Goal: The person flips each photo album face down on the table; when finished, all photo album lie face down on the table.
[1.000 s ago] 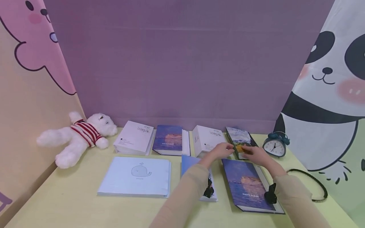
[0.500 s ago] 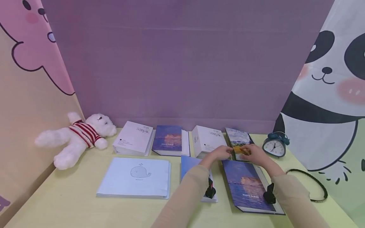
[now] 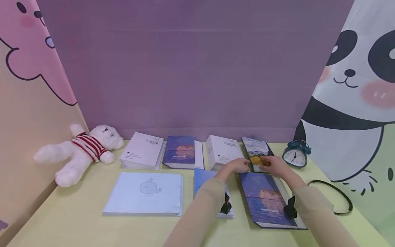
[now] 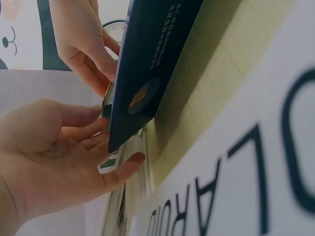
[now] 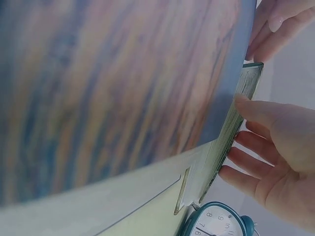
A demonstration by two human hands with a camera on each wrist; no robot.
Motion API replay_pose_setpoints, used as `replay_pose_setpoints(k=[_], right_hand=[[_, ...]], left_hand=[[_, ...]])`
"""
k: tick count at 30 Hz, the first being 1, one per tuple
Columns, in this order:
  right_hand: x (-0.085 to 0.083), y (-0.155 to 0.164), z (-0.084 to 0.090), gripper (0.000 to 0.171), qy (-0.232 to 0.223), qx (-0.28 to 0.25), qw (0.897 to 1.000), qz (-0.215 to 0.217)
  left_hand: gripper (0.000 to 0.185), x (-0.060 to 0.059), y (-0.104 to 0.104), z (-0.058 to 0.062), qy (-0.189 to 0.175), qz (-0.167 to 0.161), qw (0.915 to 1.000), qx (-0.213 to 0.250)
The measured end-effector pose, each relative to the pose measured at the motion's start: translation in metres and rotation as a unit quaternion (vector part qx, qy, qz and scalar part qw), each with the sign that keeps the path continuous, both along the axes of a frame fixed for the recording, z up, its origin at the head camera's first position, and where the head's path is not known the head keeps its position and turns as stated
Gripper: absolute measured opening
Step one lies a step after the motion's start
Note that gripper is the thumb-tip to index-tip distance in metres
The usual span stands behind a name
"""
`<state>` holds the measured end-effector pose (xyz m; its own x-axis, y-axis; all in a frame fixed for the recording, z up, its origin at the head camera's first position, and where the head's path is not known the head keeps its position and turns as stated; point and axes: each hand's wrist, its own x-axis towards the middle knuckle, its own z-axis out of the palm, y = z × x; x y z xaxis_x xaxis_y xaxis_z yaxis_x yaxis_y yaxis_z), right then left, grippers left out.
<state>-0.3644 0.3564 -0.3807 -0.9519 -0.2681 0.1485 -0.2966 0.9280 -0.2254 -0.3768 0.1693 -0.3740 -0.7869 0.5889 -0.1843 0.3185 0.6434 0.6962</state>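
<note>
The yellow counter [image 3: 92, 223] carries several albums in two rows. Front row: a pale whale album [image 3: 143, 193] and a large sunset album [image 3: 266, 200] lying flat under the right forearm. Back row: a white box [image 3: 143, 151], a second sunset album [image 3: 182, 152], another white box [image 3: 220, 152], and a small landscape album [image 3: 257, 152] at the right end, just beside the alarm clock [image 3: 295, 156].

Both hands meet at the near edge of the small landscape album. The left hand [image 3: 237, 165] has its fingers [image 4: 106, 140] curled against the album's edge; the right hand [image 3: 274, 164] closes its thumb and fingers on the same edge.

Handling judgement: the small album appears stiff-covered, compact and moderately heavy, with a smooth cover that may slip. Grip it across the spine or both long edges.
</note>
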Motion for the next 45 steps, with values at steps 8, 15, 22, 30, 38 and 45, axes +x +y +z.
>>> replay_pose_setpoints(k=[8, 15, 22, 30, 38, 45], right_hand=[[0.000, -0.008, 0.001, 0.044, -0.008, -0.017, 1.000, -0.021], [-0.001, -0.007, -0.002, 0.038, 0.017, -0.009, 1.000, 0.004], [0.003, -0.006, 0.003, 0.032, 0.058, -0.031, 0.998, 0.015], [0.006, -0.003, 0.010, 0.033, 0.072, -0.079, 0.994, 0.003], [0.008, -0.003, 0.019, 0.040, 0.057, -0.159, 0.986, -0.018], [0.007, -0.007, 0.022, 0.049, 0.028, -0.192, 0.980, -0.054]], left_hand=[[0.041, 0.003, -0.002, 0.003, 0.007, 0.007, 0.9999, -0.011], [0.040, -0.003, -0.001, -0.008, -0.024, 0.019, 0.9986, 0.044], [0.042, -0.005, -0.001, -0.011, -0.039, 0.011, 0.9886, 0.145], [0.041, -0.007, 0.004, -0.015, -0.047, 0.047, 0.9753, 0.211], [0.040, -0.013, 0.008, -0.017, -0.072, 0.096, 0.9483, 0.294], [0.038, -0.013, 0.003, -0.013, -0.071, 0.109, 0.9359, 0.327]])
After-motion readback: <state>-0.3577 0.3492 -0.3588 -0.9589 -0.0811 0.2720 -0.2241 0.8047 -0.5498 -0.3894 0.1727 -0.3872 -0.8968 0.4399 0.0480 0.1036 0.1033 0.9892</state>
